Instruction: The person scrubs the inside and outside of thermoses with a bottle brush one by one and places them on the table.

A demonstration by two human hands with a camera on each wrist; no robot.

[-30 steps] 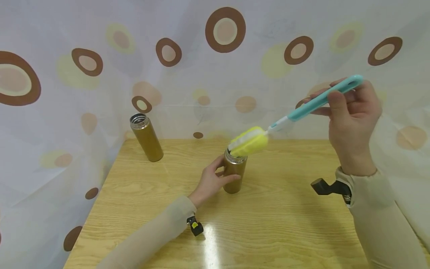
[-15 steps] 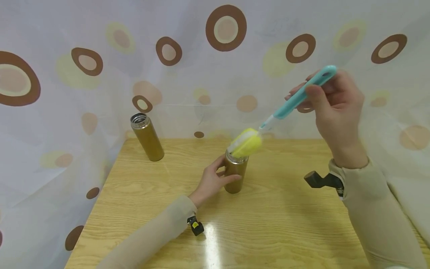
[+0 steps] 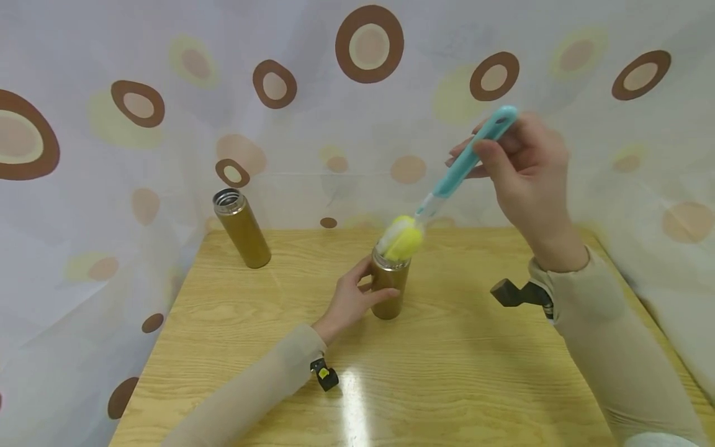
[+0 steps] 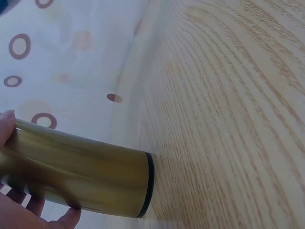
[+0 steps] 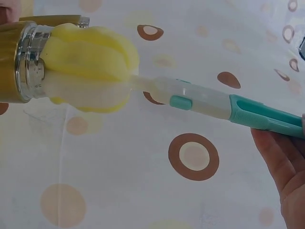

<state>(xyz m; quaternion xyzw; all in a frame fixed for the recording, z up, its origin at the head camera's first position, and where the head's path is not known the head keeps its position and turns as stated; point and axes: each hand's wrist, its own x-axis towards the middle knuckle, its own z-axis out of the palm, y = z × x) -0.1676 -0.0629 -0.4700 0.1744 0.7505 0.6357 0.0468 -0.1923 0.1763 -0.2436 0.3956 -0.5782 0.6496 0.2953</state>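
Observation:
On the table stands a gold thermos bottle (image 3: 386, 304), its steel mouth uncovered. My left hand (image 3: 349, 304) grips it round the body; the left wrist view shows fingers on both sides of the bottle (image 4: 95, 176), its base on the wood. My right hand (image 3: 533, 174) pinches the turquoise handle of a bottle brush (image 3: 466, 164) between thumb and fingers. The brush slants down to the left. Its yellow and white sponge head (image 5: 90, 67) is partly inside the bottle mouth, most of it bulging outside in the right wrist view.
A second gold thermos bottle (image 3: 242, 230), also without a lid, stands at the table's back left. The wooden table (image 3: 447, 372) ends at the back against a white curtain (image 3: 313, 143) patterned with brown circles.
My right hand has moved left with the brush, which now slants more steeply. The sponge head sits slightly deeper in the bottle mouth. My left hand and the bottle have stayed put.

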